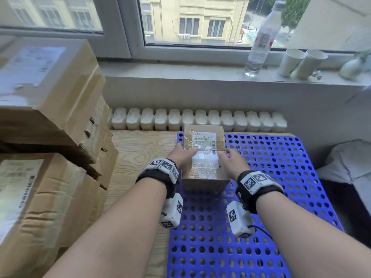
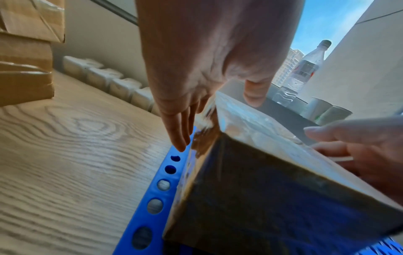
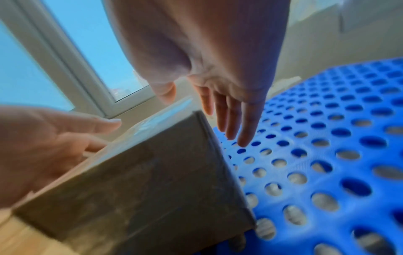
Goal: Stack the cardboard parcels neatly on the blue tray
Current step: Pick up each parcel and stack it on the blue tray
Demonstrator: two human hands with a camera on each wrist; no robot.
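Pale wood-grain tabletop (image 1: 138, 149) under window. Left hand (image 1: 183, 155), right hand (image 1: 232, 159): fingers straight, flanking small brown cardboard parcel with white label (image 1: 203, 157), not curled round it. Parcel sits at far-left corner of perforated blue plastic tray (image 1: 281, 177); only parcel on tray. Judged early: tall pile of taped brown cardboard boxes (image 1: 50, 127) on table, left, unstacked.

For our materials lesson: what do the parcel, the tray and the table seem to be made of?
Parcel: brown cardboard, matte, under glossy clear tape that glints.
Tray: blue plastic, apparently moulded, with regular round holes.
Table: pale wood or wood-look laminate, with visible grain rings.
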